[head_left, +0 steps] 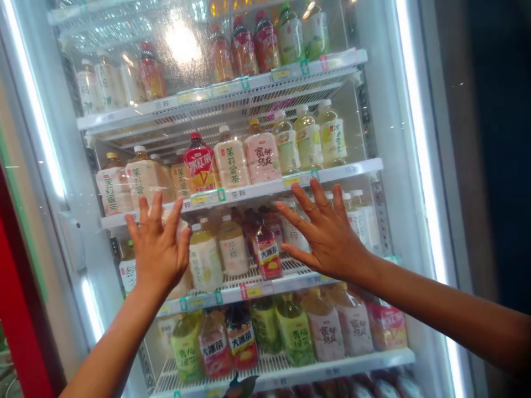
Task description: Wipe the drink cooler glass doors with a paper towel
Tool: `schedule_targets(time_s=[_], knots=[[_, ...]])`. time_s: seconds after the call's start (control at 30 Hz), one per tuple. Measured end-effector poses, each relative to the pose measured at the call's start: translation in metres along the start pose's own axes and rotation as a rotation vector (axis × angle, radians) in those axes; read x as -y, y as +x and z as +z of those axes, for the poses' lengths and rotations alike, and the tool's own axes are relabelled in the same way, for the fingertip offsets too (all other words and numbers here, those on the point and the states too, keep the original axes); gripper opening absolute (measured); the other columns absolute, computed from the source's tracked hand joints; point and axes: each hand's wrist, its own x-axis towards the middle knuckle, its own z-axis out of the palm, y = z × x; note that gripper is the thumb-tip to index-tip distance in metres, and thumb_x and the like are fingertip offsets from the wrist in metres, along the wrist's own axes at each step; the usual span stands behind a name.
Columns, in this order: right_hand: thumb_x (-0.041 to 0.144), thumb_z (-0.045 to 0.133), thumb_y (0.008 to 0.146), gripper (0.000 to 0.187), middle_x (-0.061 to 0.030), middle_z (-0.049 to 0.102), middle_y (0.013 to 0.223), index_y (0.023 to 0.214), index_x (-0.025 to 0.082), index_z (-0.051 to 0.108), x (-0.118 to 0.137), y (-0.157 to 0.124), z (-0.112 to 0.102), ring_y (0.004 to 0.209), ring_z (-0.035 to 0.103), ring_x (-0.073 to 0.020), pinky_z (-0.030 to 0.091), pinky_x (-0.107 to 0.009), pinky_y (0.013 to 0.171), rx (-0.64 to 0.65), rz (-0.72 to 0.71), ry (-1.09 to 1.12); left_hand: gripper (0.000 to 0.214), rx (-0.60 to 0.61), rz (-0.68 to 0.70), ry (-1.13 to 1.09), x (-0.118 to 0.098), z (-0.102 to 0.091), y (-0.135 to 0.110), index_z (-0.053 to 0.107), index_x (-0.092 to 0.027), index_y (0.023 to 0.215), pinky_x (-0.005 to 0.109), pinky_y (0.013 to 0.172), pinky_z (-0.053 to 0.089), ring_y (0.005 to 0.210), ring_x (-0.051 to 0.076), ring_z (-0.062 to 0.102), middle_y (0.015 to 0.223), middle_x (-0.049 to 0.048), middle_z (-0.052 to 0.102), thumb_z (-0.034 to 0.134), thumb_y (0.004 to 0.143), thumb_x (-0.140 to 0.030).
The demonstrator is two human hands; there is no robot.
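Note:
My left hand point(160, 249) is raised with its fingers spread, in front of the second and third shelves of a lit drinks fridge. Something pale shows just behind its fingers; I cannot make out what it is. To the right, my right hand point(326, 232) is also spread wide and holds nothing. Between the hands, behind glass, stand a dark red tea bottle point(267, 251) and a pale-labelled bottle point(233, 247). Glare and reflections lie on the glass door point(182, 66). Whether my palms touch it, I cannot tell.
Bottled teas fill several wire shelves. A red-labelled bottle point(201, 163) stands on a shelf above my hands, and green bottles point(294, 331) are below. Price tags line the shelf edge point(249, 190). Bright light strips point(415, 110) run down both sides. A red panel point(25, 293) is at far left.

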Motion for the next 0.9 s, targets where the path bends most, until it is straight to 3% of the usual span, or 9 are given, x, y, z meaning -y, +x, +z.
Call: schedule_targets(time_s=[0.1, 0.2, 0.27, 0.33, 0.43, 0.5, 0.7, 0.77, 0.9], knots=[[0.057, 0.051, 0.099, 0.086, -0.0038, -0.009, 0.173, 0.165, 0.032, 0.001, 0.013, 0.000, 0.002, 0.158, -0.004, -0.0414, 0.005, -0.075, 0.122, -0.013, -0.004, 0.010, 0.075, 0.006, -0.045, -0.022, -0.010, 0.000, -0.019, 0.021, -0.029, 0.162, 0.064, 0.128, 0.004, 0.160, 0.034, -0.002, 0.174, 0.0077, 0.006, 0.056, 0.096, -0.028], [0.054, 0.056, 0.098, 0.086, -0.0037, -0.002, 0.174, 0.165, 0.032, 0.008, 0.031, -0.001, 0.004, 0.159, 0.000, -0.0391, 0.008, -0.072, 0.124, 0.040, -0.098, 0.034, 0.073, 0.098, 0.195, -0.098, -0.035, 0.000, -0.076, 0.031, -0.028, 0.159, 0.056, 0.131, 0.003, 0.160, 0.033, 0.006, 0.174, 0.0025, 0.010, 0.061, 0.093, -0.032], [0.053, 0.059, 0.096, 0.086, -0.0055, 0.002, 0.174, 0.165, 0.029, 0.014, 0.043, 0.001, 0.005, 0.159, 0.000, -0.0395, 0.011, -0.071, 0.124, 0.069, -0.130, 0.047, 0.069, 0.130, 0.308, -0.123, -0.034, -0.003, -0.092, 0.037, -0.032, 0.156, 0.053, 0.132, 0.003, 0.159, 0.030, 0.013, 0.173, -0.0013, 0.016, 0.063, 0.092, -0.036], [0.053, 0.060, 0.096, 0.085, -0.0072, 0.003, 0.173, 0.165, 0.027, 0.019, 0.052, 0.003, 0.006, 0.159, -0.001, -0.0408, 0.012, -0.071, 0.124, 0.073, -0.112, 0.042, 0.068, 0.109, 0.253, -0.089, -0.017, -0.007, -0.076, 0.036, -0.033, 0.156, 0.055, 0.131, 0.003, 0.159, 0.030, 0.014, 0.172, -0.0004, 0.018, 0.062, 0.093, -0.034], [0.052, 0.058, 0.097, 0.079, -0.0081, 0.005, 0.173, 0.163, 0.026, 0.025, 0.064, 0.000, 0.007, 0.158, 0.001, -0.0415, 0.010, -0.073, 0.123, 0.075, -0.052, 0.014, 0.071, 0.030, 0.016, -0.001, 0.011, -0.010, -0.035, 0.027, -0.033, 0.160, 0.063, 0.129, 0.004, 0.160, 0.032, 0.008, 0.173, 0.0045, 0.013, 0.058, 0.095, -0.029], [0.049, 0.057, 0.098, 0.075, -0.0084, 0.008, 0.173, 0.163, 0.026, 0.027, 0.074, -0.007, 0.007, 0.158, 0.003, -0.0416, 0.010, -0.074, 0.122, 0.073, 0.010, 0.002, 0.075, 0.013, -0.065, 0.012, 0.009, -0.010, -0.035, 0.022, -0.032, 0.161, 0.066, 0.127, 0.004, 0.160, 0.034, 0.003, 0.174, 0.0069, 0.008, 0.058, 0.095, -0.029], [0.040, 0.055, 0.100, 0.066, -0.0071, 0.017, 0.172, 0.160, 0.027, 0.032, 0.106, -0.038, 0.007, 0.159, 0.008, -0.0403, 0.014, -0.075, 0.122, 0.078, 0.131, 0.042, 0.071, 0.112, 0.004, -0.110, -0.055, -0.004, -0.137, 0.029, -0.030, 0.159, 0.055, 0.131, -0.001, 0.160, 0.031, 0.008, 0.173, 0.0023, 0.013, 0.058, 0.095, -0.029], [0.039, 0.055, 0.100, 0.064, -0.0063, 0.020, 0.172, 0.160, 0.028, 0.034, 0.111, -0.040, 0.007, 0.159, 0.009, -0.0396, 0.013, -0.075, 0.122, 0.071, 0.149, 0.063, 0.070, 0.083, -0.010, -0.092, -0.055, -0.001, -0.125, 0.029, -0.031, 0.159, 0.056, 0.130, -0.002, 0.160, 0.030, 0.009, 0.173, 0.0018, 0.013, 0.057, 0.095, -0.027], [0.035, 0.057, 0.100, 0.062, -0.0032, 0.021, 0.172, 0.159, 0.030, 0.036, 0.114, -0.041, 0.008, 0.159, 0.011, -0.0374, 0.013, -0.074, 0.123, 0.062, 0.209, 0.106, 0.075, -0.005, -0.134, -0.020, -0.047, 0.009, -0.051, 0.020, -0.027, 0.162, 0.064, 0.128, 0.000, 0.160, 0.033, 0.001, 0.174, 0.0068, 0.005, 0.056, 0.096, -0.025]])
